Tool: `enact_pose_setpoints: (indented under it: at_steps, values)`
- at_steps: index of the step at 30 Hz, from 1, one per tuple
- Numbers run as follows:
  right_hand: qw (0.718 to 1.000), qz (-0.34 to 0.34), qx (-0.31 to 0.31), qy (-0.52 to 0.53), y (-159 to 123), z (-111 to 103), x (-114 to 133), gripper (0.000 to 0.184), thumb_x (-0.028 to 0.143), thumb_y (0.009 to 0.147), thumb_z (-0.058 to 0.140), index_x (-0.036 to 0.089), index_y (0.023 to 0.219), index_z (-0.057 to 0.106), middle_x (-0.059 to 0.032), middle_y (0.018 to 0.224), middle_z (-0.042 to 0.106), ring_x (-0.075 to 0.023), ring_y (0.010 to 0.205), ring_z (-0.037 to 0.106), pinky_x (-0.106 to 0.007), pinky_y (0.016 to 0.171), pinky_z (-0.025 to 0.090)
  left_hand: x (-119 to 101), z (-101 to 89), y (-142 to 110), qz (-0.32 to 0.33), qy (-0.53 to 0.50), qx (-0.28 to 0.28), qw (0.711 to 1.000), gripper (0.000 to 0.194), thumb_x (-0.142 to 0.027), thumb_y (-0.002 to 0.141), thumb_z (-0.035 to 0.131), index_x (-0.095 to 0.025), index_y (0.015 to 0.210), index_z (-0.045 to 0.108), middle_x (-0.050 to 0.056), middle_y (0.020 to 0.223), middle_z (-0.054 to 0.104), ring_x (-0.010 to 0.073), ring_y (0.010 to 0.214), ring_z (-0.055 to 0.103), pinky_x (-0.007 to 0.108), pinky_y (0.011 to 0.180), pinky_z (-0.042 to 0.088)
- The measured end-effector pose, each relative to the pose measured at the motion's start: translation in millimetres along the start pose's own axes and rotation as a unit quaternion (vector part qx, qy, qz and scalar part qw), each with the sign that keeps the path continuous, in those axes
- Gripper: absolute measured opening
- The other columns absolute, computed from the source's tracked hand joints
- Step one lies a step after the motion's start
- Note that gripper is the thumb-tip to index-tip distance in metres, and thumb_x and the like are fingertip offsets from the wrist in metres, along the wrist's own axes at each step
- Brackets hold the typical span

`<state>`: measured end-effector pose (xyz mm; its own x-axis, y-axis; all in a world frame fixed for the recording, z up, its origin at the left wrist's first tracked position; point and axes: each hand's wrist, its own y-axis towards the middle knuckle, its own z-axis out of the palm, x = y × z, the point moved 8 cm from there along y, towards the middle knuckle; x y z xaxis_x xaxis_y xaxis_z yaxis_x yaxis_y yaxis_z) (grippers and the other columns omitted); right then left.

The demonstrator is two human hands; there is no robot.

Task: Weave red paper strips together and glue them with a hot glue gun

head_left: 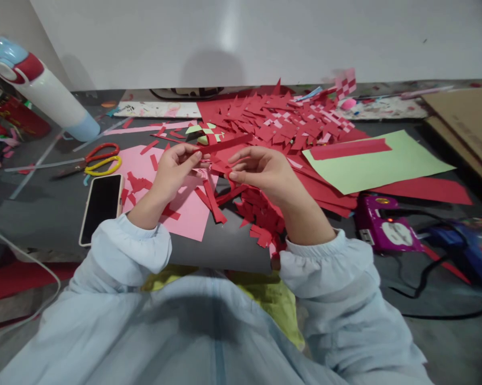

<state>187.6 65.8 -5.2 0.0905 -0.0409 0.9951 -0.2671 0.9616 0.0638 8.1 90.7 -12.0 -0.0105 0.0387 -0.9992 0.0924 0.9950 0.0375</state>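
Note:
My left hand [181, 167] is closed, with thumb and fingers pinching a red paper strip [230, 143] that reaches out to the right. Facing it, my right hand [260, 170] is curved, its thumb and fingertips apart, above red paper pieces; I see nothing held there. Under my left hand lies a pink paper sheet [190, 216] scattered with red scraps [138, 183]. Loose red strips [213, 200] lie between the hands. Beside my right wrist is a heap of folded red paper pieces [260, 208].
Behind the hands spreads a pile of red woven paper pieces [260, 115]. Scissors [102, 160] and a phone [101, 206] lie left, near a bottle [52, 91]. Right are a green sheet [369, 171], a purple box [387, 227], a blue tool with a cord [461, 251] and cardboard [465, 117].

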Motion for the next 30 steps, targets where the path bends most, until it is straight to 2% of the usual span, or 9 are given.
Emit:
enact_pose_setpoints:
  at_steps: [2, 6, 11, 14, 18, 22, 30]
  values:
    - [1.000, -0.001, -0.006, -0.002, -4, -6, 6, 0.030, 0.029, 0.059, 0.087, 0.019, 0.081, 0.069, 0.0002, 0.068, 0.068, -0.0136, 0.065, 0.067, -0.028, 0.064, 0.057, -5, -5.4, 1, 0.027, 0.014, -0.026, 0.999, 0.032, -0.044, 0.075, 0.079, -0.017, 0.083, 0.063, 0.003, 0.081, 0.073, 0.0135, 0.068, 0.071, 0.020, 0.055, 0.053]
    - [0.997, -0.041, -0.061, -0.015, -8, -29, 18, 0.026, 0.028, 0.063, 0.084, 0.022, 0.085, 0.070, 0.0009, 0.070, 0.068, -0.0143, 0.066, 0.067, -0.030, 0.064, 0.058, -16, -12.9, 0, 0.074, 0.050, -0.062, 0.994, 0.030, -0.043, 0.077, 0.079, -0.017, 0.080, 0.064, 0.002, 0.076, 0.071, 0.0124, 0.068, 0.070, 0.020, 0.055, 0.052]
    - [0.991, -0.071, -0.112, -0.029, -1, -49, 14, 0.031, 0.027, 0.070, 0.079, 0.027, 0.099, 0.069, -0.0005, 0.078, 0.070, -0.0160, 0.069, 0.066, -0.032, 0.062, 0.056, -20, -15.4, -2, 0.085, 0.076, -0.083, 0.990, 0.024, -0.037, 0.078, 0.078, -0.017, 0.079, 0.065, 0.001, 0.073, 0.070, 0.0122, 0.067, 0.069, 0.021, 0.058, 0.052]
    - [0.991, -0.066, -0.113, -0.028, 4, -48, 8, 0.037, 0.025, 0.070, 0.079, 0.027, 0.106, 0.070, -0.0002, 0.077, 0.071, -0.0157, 0.069, 0.065, -0.035, 0.066, 0.057, -21, -13.5, -3, 0.084, 0.080, -0.081, 0.990, 0.022, -0.035, 0.079, 0.078, -0.017, 0.078, 0.065, 0.001, 0.072, 0.069, 0.0126, 0.067, 0.069, 0.022, 0.059, 0.053]
    - [0.991, -0.053, -0.121, -0.003, 4, -42, 4, 0.039, 0.022, 0.064, 0.082, 0.026, 0.102, 0.073, 0.0024, 0.071, 0.070, -0.0139, 0.066, 0.064, -0.036, 0.072, 0.058, -22, -10.8, -4, 0.094, 0.086, -0.070, 0.989, 0.023, -0.037, 0.079, 0.077, -0.017, 0.077, 0.065, 0.001, 0.072, 0.069, 0.0121, 0.067, 0.069, 0.022, 0.059, 0.053]
    - [0.991, -0.046, -0.127, -0.010, 2, -38, 6, 0.037, 0.021, 0.063, 0.083, 0.024, 0.099, 0.075, 0.0029, 0.069, 0.070, -0.0118, 0.063, 0.061, -0.033, 0.070, 0.058, -23, -10.3, -4, 0.113, 0.090, -0.061, 0.988, 0.027, -0.043, 0.079, 0.076, -0.017, 0.078, 0.065, 0.001, 0.071, 0.069, 0.0116, 0.066, 0.069, 0.022, 0.058, 0.053]
    - [0.989, -0.056, -0.133, -0.031, 0, -39, 10, 0.034, 0.021, 0.065, 0.082, 0.024, 0.098, 0.077, 0.0023, 0.071, 0.070, -0.0107, 0.063, 0.061, -0.032, 0.070, 0.058, -20, -13.8, -2, 0.094, 0.090, -0.077, 0.989, 0.030, -0.045, 0.077, 0.078, -0.018, 0.077, 0.064, 0.001, 0.071, 0.069, 0.0128, 0.066, 0.069, 0.022, 0.058, 0.053]
